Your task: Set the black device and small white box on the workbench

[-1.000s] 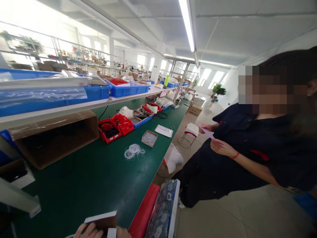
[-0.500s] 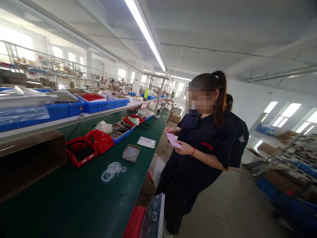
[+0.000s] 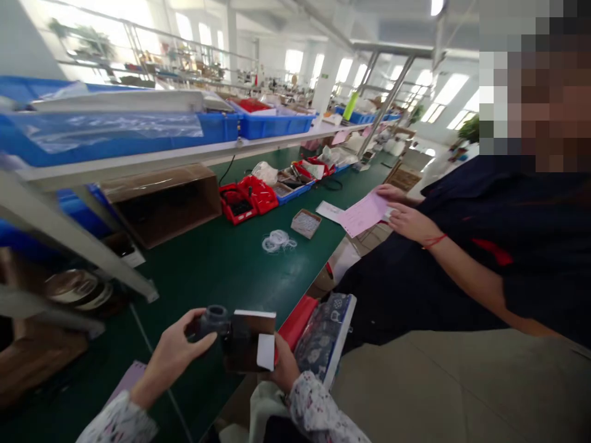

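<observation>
Clock positions are taken around the small box [image 3: 259, 325], with 12 straight ahead of the worker I am observing. From the left: at 8 o'clock, a pink slip [image 3: 125, 380] lies by the worker's left sleeve. At 11, a large cardboard box [image 3: 161, 179] lies open on the green table [image 3: 221, 271], its inside dark. At 9, the left hand [image 3: 173, 351] grips a dark part [image 3: 216, 317] between thumb and fingers. The part is at the opening of the small box; I cannot tell how far it reaches inside. At 12, farther off, stand two red bins [image 3: 244, 216]. The coil of white string [image 3: 277, 242] lies between 12 and 1. At 4, the right hand [image 3: 286, 364] is clamped on the small box, which is open, flaps out. The hands are apart. At 1, a carton [image 3: 302, 230] holds small pieces. At 3, near the right hand, a patterned pack [image 3: 321, 344] rests beside a red pad [image 3: 300, 320]. At 2, a co-worker [image 3: 530, 246] holds a pink sheet [image 3: 362, 215] in both hands.
</observation>
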A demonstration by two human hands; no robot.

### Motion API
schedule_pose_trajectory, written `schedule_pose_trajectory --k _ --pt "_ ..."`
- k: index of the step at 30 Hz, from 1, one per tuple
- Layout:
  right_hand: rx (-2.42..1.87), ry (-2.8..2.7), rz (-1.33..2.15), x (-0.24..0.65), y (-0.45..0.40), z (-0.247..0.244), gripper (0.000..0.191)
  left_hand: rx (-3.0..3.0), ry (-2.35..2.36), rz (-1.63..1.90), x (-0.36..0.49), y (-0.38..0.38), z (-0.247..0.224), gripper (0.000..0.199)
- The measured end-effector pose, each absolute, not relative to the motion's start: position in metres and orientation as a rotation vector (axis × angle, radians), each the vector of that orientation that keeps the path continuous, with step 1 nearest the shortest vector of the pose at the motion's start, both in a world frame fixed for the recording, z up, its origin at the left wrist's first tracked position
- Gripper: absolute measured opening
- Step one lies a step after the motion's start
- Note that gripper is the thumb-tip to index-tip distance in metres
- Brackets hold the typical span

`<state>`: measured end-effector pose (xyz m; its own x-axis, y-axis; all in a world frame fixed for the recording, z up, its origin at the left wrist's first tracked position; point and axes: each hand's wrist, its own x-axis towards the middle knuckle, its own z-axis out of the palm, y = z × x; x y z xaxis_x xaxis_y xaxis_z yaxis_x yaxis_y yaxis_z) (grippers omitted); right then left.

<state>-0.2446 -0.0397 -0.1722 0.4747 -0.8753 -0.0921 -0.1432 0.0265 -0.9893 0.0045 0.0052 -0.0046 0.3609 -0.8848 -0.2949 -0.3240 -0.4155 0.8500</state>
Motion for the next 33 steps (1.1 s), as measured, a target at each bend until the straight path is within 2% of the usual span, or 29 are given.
schedule_pose_trajectory --k 3,8,18,27,33 --pt "-1.359 0.893 -0.727 -0.246 -0.037 -0.193 0.09 1.82 -0.769 -1.144 0.015 0.004 -0.006 0.06" --pt "-1.448 0.977 -0.681 -0.255 -0.041 -0.207 0.081 1.624 -0.472 -1.163 0.033 0.013 -0.024 0.056" --pt "-1.339 1.028 -0.638 -0.252 -0.038 -0.212 0.093 1.591 -0.352 -1.143 0.058 0.03 -0.044 0.052" --pt "-1.23 1.226 -0.648 -0.224 -0.05 -0.22 0.068 1.68 -0.228 -1.103 0.071 0.032 -0.034 0.063" --pt "-1.271 1.337 -0.742 -0.2 -0.088 -0.207 0.055 1.782 -0.195 -1.189 0.105 0.027 -0.07 0.076"
